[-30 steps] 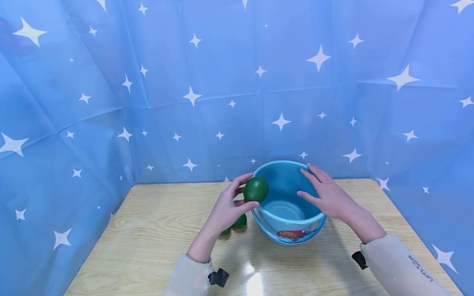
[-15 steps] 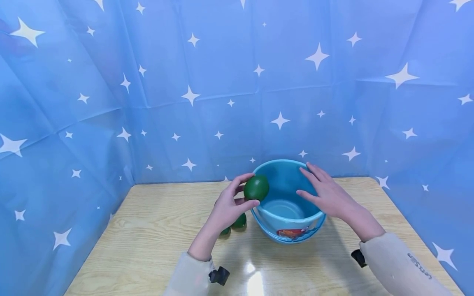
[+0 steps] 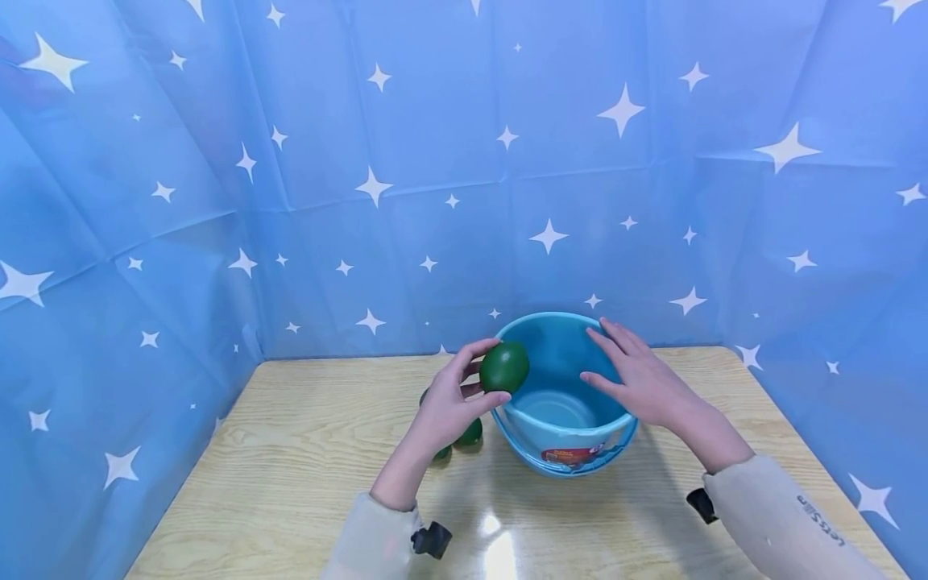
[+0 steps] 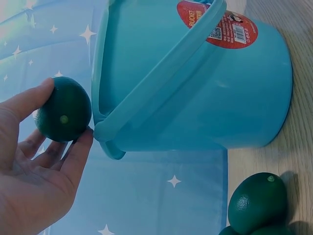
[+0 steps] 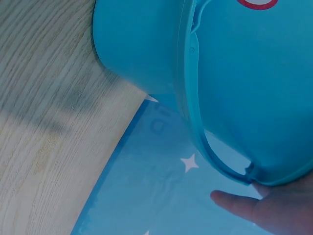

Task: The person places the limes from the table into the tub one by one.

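Observation:
My left hand (image 3: 453, 399) holds a dark green avocado (image 3: 505, 367) at the left rim of a light blue bucket (image 3: 569, 435), its thumb and fingers around the fruit's sides. In the left wrist view, the avocado (image 4: 63, 110) shows a pale stem spot, and a fingertip is right at the bucket's rim. My right hand (image 3: 645, 379) lies at the bucket's right rim, fingers spread and fairly straight. The right wrist view has one of its fingers (image 5: 234, 203) stretched out beside the bucket wall (image 5: 142, 44). More avocados (image 3: 470, 433) rest left of the bucket, partly hidden by my left arm.
The bucket stands toward the back of a wood-grain table (image 3: 304, 467), its handle (image 4: 161, 73) hanging down at the front, below a red label (image 3: 573, 456). A blue curtain (image 3: 435, 161) with white stars closes off the back and both sides.
My left hand and the avocado have shifted very slightly right, toward the bucket's opening. The right hand keeps its place at the rim.

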A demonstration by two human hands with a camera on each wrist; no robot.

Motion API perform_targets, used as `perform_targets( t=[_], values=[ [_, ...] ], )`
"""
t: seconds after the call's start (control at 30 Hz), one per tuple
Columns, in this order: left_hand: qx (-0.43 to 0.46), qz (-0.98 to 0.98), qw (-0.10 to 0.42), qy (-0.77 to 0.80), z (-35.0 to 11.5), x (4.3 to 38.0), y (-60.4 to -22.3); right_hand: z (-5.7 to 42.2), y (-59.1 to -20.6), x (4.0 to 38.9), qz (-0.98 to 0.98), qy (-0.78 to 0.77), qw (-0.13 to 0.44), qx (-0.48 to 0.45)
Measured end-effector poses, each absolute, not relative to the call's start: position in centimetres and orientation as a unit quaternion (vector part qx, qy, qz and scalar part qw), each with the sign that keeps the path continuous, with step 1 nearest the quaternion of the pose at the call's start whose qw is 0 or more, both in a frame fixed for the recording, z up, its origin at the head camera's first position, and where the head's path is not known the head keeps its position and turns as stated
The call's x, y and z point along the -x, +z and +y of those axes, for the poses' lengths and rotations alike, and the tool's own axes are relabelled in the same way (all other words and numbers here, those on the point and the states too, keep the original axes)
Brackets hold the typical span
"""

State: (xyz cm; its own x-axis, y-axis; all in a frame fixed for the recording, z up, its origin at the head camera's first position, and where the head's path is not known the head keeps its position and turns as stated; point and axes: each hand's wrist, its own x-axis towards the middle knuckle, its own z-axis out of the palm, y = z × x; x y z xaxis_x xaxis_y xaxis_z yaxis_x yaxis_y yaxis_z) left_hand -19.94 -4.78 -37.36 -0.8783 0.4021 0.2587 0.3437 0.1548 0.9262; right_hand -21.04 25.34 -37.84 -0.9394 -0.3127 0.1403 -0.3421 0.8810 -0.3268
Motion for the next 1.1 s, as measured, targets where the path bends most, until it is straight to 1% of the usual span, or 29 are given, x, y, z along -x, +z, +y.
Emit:
perform_targets(
  t=[0.33, 1.1],
  values=[
    [-0.244, 0.756, 0.034, 0.607, -4.52, 19.79, -37.19, 25.31, -37.81, 21.1, -0.968, 0.177, 0.042, -0.17],
    [-0.243, 0.758, 0.034, 0.605, -4.27, 19.82, -37.29, 25.25, -37.72, 21.08, -0.969, 0.178, 0.039, -0.169]
  ],
)
